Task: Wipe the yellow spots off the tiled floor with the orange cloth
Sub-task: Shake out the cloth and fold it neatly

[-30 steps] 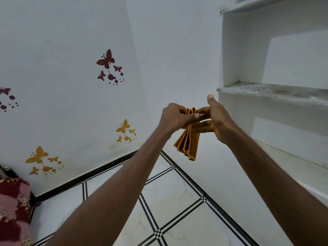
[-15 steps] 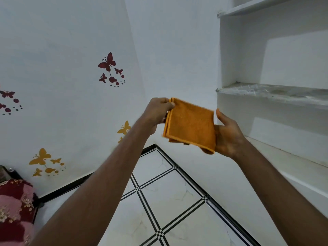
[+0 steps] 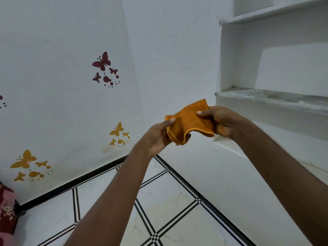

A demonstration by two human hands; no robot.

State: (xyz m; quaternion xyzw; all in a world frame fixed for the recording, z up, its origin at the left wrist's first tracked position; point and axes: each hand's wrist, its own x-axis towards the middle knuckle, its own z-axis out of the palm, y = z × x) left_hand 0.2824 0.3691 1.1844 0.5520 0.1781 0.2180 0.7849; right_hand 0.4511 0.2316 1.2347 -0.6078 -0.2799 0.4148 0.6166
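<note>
The orange cloth, folded, is held up in the air between both hands in front of the room's corner. My left hand pinches its left edge with the thumb on top. My right hand grips its right side, thumb pressed on the upper face. The lower hem sags between the hands. Far below lies the white tiled floor with black double lines. No yellow spots show on the visible tiles.
White walls meet in a corner, with butterfly stickers on the left wall. Built-in white shelves stand at the right. A red floral fabric sits at the lower left edge on the floor.
The cloth went from hanging bunched between the hands to spread flat, and now sags between them. Both hands moved slightly right and lower in view; the right hand shifted its grip on the cloth.
</note>
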